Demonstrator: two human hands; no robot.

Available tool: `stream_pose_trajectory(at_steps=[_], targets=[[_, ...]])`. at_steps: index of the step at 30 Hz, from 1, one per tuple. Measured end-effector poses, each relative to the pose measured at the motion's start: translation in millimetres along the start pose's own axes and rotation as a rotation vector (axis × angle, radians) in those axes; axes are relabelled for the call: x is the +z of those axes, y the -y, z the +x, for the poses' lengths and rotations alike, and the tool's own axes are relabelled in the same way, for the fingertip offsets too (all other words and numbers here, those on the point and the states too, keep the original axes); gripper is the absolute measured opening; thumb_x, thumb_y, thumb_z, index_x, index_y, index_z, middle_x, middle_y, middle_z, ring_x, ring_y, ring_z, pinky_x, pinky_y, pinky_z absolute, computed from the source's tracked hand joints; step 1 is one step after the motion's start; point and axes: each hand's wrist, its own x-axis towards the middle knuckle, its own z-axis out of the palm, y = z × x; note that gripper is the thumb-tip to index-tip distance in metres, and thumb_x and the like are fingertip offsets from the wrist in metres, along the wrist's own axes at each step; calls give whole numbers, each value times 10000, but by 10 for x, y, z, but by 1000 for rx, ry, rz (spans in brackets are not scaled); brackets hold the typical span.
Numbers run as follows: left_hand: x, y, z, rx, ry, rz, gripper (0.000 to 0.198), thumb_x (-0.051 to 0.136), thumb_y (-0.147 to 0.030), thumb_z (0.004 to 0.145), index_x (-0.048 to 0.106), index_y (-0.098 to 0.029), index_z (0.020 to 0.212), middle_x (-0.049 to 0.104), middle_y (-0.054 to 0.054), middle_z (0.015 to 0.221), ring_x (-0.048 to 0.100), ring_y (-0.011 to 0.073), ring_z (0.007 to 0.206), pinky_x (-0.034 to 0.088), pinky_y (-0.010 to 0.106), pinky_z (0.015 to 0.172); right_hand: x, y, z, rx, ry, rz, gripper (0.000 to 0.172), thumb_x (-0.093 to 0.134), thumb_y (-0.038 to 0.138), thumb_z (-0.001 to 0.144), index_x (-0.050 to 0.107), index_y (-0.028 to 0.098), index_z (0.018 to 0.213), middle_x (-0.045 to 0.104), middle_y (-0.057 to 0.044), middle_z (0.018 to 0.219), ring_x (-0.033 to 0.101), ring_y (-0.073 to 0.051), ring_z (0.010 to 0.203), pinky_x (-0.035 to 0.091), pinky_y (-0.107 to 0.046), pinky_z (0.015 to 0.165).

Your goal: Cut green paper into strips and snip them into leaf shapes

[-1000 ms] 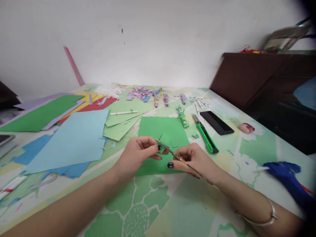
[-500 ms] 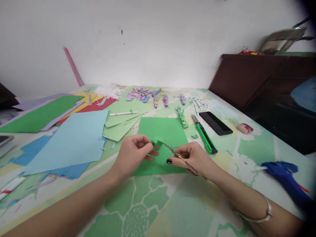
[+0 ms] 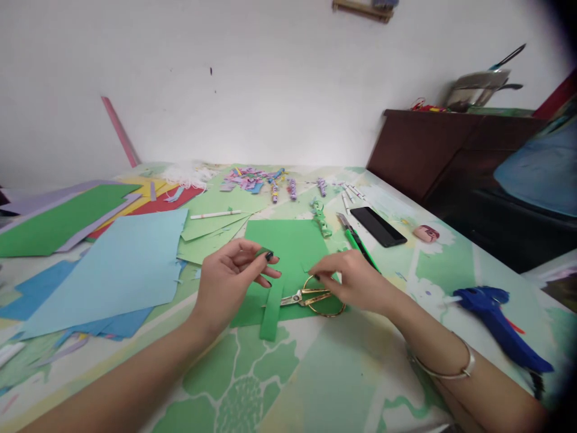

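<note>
My left hand is closed in a pinch above a green paper sheet. A bit of green paper shows between its thumb and index finger. Below those fingers, a narrow green paper strip crosses the sheet's front edge; I cannot tell whether it joins the pinched bit. Gold-handled scissors lie flat on the sheet, their blades pointing left and passing under the strip. The fingertips of my right hand are bent down on the upper handle loop.
A green cutter, a black phone and a blue glue gun lie to the right. Light-blue paper is at left. Behind the sheet are a curled green paper piece and paper scraps.
The scissors have gone from raised at the paper in my left hand to flat on the sheet. The narrow strip now shows over the blades. The view has shifted slightly.
</note>
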Motion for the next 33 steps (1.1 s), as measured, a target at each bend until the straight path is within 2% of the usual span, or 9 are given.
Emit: stream_pose_trajectory(at_steps=[2, 4, 7, 10, 13, 18, 23, 27, 33], targets=[[13, 43, 12, -65, 50, -34, 155, 669, -249, 744, 572, -142, 799, 714, 42, 685, 679, 163, 572, 523, 221, 484, 68, -123, 75, 126, -104, -7, 202, 518, 60, 777, 666, 169, 860, 673, -47, 816, 596, -158, 732, 415, -266, 684], [30, 80, 20, -129, 85, -62, 164, 678, -255, 738, 588, -130, 795, 708, 41, 650, 671, 152, 554, 523, 213, 486, 159, -239, 154, 163, -120, -17, 155, 581, 101, 763, 646, 145, 897, 650, -77, 840, 579, -185, 777, 418, -293, 697], [59, 125, 26, -199, 105, -79, 166, 698, -230, 717, 602, -115, 787, 698, 35, 612, 659, 132, 538, 524, 198, 501, 281, -342, 246, 194, -106, -7, 181, 694, 150, 683, 638, 149, 855, 615, -79, 850, 543, -209, 831, 405, -319, 725], [78, 161, 30, -248, 117, -75, 203, 729, -194, 675, 597, -109, 802, 683, 19, 583, 650, 126, 528, 525, 197, 512, 343, -358, 295, 227, -96, 48, 123, 704, 136, 653, 630, 157, 749, 599, -54, 790, 526, -195, 793, 393, -305, 695], [88, 189, 38, -268, 130, -80, 197, 699, -192, 699, 588, -101, 834, 681, 24, 616, 654, 130, 553, 534, 210, 537, 358, -344, 312, 257, -106, 144, 122, 678, 75, 625, 605, 157, 678, 585, -21, 708, 522, -161, 707, 388, -281, 649], [94, 213, 41, -239, 198, -43, 204, 608, -181, 762, 542, -116, 944, 638, -4, 642, 652, 138, 560, 538, 247, 544, 354, -277, 303, 269, -148, 410, 133, 656, 128, 660, 562, 165, 747, 578, 16, 671, 548, -123, 635, 430, -246, 590], [91, 228, 15, -137, 257, 45, 157, 559, -197, 800, 494, -158, 937, 592, -32, 647, 627, 130, 543, 514, 251, 511, 322, -53, 233, 233, -144, 698, 376, 676, 217, 687, 489, 207, 1014, 598, 32, 723, 596, -116, 661, 482, -239, 602], [82, 233, 0, -80, 280, 114, 91, 571, -213, 801, 515, -160, 849, 596, -23, 615, 609, 128, 545, 500, 246, 512, 329, 61, 181, 250, -141, 947, 222, 694, 199, 668, 581, 162, 855, 630, -13, 726, 608, -131, 665, 480, -262, 623], [90, 202, -19, -49, 291, 152, 99, 589, -239, 798, 570, -143, 815, 611, -4, 620, 608, 129, 550, 502, 246, 527, 357, 77, 161, 307, -214, 961, 168, 738, 225, 631, 619, 137, 710, 629, -14, 659, 582, -122, 616, 456, -250, 595]])
